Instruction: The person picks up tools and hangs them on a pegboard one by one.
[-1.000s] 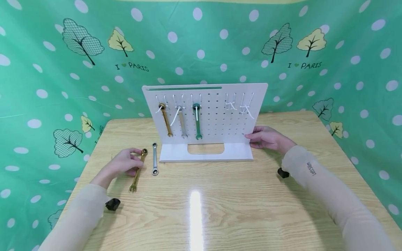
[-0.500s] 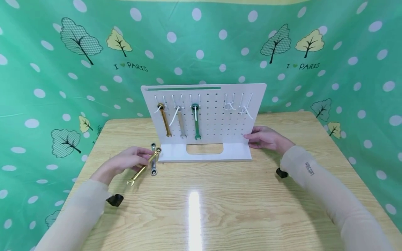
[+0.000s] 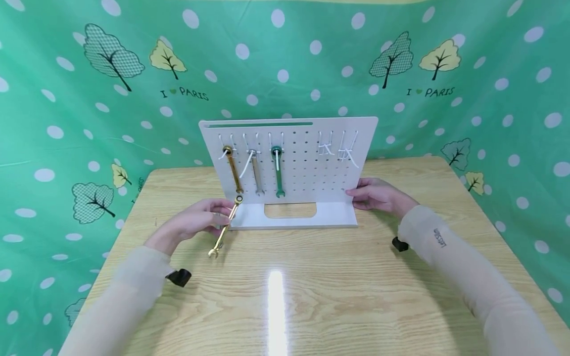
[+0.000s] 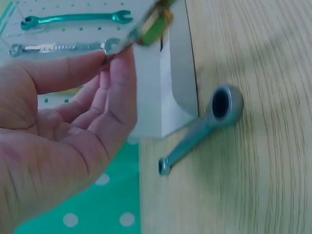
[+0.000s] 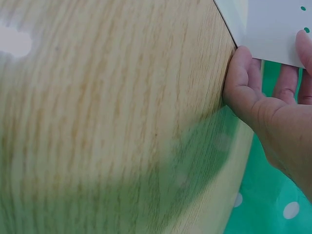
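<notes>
My left hand (image 3: pixel 198 218) pinches a gold combination wrench (image 3: pixel 219 242) between thumb and fingers. The wrench is raised over the table, slanting, with its ring end in front of the base of a white pegboard (image 3: pixel 307 173). Close-up, the gold wrench (image 4: pixel 157 27) is blurred and partly cut off by the frame. A silver double-ring wrench (image 4: pixel 192 139) lies on the table below this hand; the head view mostly hides it. At the board's right edge, my right hand (image 3: pixel 377 195) grips the side, thumb on the front face and other fingers behind.
A bronze-coloured wrench (image 3: pixel 234 172), a silver wrench (image 3: pixel 257 174) and a green wrench (image 3: pixel 279 175) hang from white hooks on the board's left half. Two bare hooks, one a bent white hook (image 3: pixel 326 148), stand at upper right. A polka-dot curtain (image 3: pixel 285 74) closes off the back.
My left hand has lifted the gold wrench off the table and carried it rightward, past the silver double-ring wrench, to the board's left front corner. The right hand stays at the board's edge.
</notes>
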A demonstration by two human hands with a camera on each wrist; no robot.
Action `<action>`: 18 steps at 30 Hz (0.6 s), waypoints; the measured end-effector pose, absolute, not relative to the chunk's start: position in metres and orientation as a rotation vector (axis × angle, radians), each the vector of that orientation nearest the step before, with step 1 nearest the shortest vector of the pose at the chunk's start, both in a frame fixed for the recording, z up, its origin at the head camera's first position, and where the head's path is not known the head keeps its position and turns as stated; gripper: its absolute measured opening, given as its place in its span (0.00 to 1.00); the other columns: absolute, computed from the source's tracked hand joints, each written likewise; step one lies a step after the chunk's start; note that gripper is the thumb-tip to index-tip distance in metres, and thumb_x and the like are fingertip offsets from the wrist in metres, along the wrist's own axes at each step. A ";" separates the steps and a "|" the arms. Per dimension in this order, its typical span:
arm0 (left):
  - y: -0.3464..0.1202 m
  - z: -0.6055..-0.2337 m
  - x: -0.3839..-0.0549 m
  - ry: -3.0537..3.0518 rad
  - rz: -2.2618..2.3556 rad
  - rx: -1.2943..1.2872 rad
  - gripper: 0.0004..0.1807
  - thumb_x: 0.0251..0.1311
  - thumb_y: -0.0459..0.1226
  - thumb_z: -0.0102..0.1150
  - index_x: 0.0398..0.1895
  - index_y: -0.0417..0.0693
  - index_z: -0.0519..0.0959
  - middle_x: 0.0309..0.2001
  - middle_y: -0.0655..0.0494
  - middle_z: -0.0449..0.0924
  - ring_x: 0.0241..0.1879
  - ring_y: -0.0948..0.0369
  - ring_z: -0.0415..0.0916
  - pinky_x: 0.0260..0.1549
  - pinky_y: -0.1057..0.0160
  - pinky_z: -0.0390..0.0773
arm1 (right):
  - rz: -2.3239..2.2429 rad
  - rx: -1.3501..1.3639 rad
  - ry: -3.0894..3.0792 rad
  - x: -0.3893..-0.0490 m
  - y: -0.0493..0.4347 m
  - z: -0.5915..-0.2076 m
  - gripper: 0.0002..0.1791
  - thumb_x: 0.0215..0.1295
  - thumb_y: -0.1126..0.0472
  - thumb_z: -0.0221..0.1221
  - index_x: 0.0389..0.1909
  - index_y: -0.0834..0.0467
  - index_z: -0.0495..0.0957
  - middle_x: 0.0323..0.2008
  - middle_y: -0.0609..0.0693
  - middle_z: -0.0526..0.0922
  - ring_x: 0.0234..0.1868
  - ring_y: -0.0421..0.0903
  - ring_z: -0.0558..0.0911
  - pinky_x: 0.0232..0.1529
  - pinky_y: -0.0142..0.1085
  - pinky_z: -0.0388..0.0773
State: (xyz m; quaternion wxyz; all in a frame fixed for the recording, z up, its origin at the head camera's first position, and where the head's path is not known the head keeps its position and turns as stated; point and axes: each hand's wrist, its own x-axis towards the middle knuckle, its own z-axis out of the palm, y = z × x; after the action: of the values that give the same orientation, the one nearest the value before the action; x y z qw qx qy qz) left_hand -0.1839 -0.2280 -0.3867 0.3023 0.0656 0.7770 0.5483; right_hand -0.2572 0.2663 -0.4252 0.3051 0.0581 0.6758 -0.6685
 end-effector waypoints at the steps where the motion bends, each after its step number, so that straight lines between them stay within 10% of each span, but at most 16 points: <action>1: -0.225 -0.387 -0.184 2.048 1.476 0.174 0.31 0.66 0.28 0.58 0.70 0.29 0.61 0.58 0.34 0.70 0.43 0.55 0.78 0.41 0.57 0.85 | -1.769 0.151 1.787 -0.257 0.266 -0.425 0.19 0.69 0.65 0.64 0.58 0.57 0.74 0.50 0.49 0.86 0.54 0.52 0.81 0.57 0.46 0.79; 18: -0.175 -0.382 -0.189 1.953 1.631 0.200 0.30 0.63 0.25 0.61 0.67 0.30 0.63 0.52 0.41 0.75 0.42 0.56 0.80 0.41 0.54 0.87 | -1.764 0.134 1.782 -0.256 0.268 -0.423 0.19 0.69 0.64 0.65 0.58 0.57 0.74 0.50 0.49 0.86 0.55 0.53 0.80 0.59 0.47 0.78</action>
State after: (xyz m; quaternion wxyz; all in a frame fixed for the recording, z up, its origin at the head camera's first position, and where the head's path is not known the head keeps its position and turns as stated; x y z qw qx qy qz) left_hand -0.1889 -0.1755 -0.3822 0.2903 0.0751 0.7321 0.6117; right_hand -0.2563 0.2680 -0.4234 0.3103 0.0508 0.6746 -0.6679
